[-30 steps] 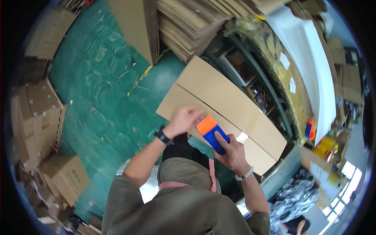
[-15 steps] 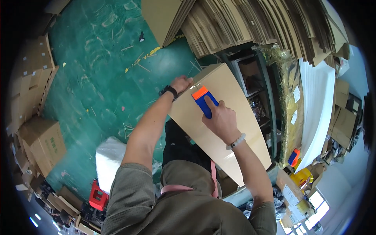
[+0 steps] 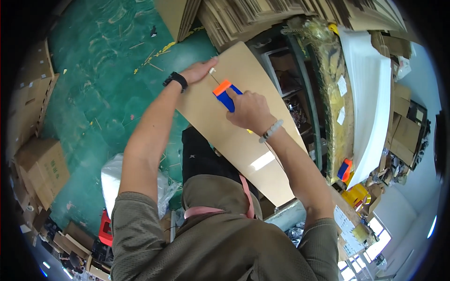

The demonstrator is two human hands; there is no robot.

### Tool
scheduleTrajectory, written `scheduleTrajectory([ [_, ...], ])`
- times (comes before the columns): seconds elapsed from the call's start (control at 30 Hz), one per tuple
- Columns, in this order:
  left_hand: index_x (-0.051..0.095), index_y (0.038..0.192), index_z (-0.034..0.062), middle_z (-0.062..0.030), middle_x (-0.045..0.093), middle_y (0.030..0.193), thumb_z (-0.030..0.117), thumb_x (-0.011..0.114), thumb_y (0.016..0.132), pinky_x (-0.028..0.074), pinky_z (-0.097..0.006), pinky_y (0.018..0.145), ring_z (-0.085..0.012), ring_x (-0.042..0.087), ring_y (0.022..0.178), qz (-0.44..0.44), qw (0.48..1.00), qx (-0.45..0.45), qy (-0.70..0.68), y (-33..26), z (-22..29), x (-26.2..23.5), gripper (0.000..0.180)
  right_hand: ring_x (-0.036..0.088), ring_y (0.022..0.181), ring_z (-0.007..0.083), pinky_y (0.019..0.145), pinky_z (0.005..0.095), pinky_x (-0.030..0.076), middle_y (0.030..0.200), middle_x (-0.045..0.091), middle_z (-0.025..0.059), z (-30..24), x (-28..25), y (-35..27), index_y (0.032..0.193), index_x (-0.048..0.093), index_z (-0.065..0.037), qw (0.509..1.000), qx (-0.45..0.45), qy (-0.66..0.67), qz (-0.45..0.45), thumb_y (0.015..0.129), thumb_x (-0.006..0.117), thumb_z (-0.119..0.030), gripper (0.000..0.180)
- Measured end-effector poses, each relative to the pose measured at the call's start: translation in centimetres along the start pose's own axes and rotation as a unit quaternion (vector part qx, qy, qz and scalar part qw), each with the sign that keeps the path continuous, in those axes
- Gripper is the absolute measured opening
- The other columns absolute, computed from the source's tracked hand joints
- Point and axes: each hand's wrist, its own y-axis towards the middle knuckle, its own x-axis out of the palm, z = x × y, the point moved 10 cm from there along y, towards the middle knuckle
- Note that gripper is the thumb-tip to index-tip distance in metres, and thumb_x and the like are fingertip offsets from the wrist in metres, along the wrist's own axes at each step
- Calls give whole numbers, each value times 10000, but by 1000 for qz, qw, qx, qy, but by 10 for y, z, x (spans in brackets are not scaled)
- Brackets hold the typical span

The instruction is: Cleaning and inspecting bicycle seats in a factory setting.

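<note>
we are gripping the blue-orange tape dispenser [image 3: 227, 94] in our closed right hand [image 3: 250, 111], orange end pointing up-left along the flat carton [image 3: 243, 140]; our left hand [image 3: 200, 71] is lying open, pressing the carton's edge.

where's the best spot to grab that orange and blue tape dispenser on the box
Take the tape dispenser by its blue handle end, coming from the near side, the way the right hand does now. The orange head points away along the cardboard box seam, so a grip on the blue part probably keeps the fingers off the working end. The left hand lies flat on the far edge.
</note>
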Motion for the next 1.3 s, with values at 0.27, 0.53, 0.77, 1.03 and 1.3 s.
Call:
scheduleTrajectory([
  [0.27,617,1203,-2,-216,614,1242,400,593,900,430,-457,1012,-380,573,1147,450,826,222,255,-97,80,25,504,676,802,367,672,477,548,895,649,202,111,104,-234,1356,510,-167,991,95,18,-92,776,697,-331,631],
  [0.53,614,1153,13,-194,562,1302,209,654,826,379,-501,1069,-391,477,1271,223,834,458,209,-182,127,421,383,678,729,348,621,458,545,851,626,163,235,204,-458,1355,533,-230,984,139,16,-109,766,699,-280,614],
  [0.77,457,1426,62,-164,323,1565,383,567,892,183,-573,1177,-363,208,1485,47,803,412,427,-145,92,590,633,658,727,372,618,464,515,879,597,171,268,239,-496,1349,538,-234,980,178,73,-55,768,691,-226,601],
  [1.03,460,1421,75,-178,321,1562,395,613,869,171,-598,1166,-401,231,1462,90,773,398,486,-150,92,587,657,679,872,308,679,425,528,918,676,141,368,387,-621,1221,629,-122,939,304,78,-137,816,639,-178,409],
  [1.3,422,1447,71,-210,313,1553,413,624,865,163,-615,1164,-433,216,1460,97,740,401,532,-149,82,593,705,707,854,305,690,400,544,974,721,112,361,460,-496,1260,641,-172,942,283,145,-103,884,618,-335,411],
])
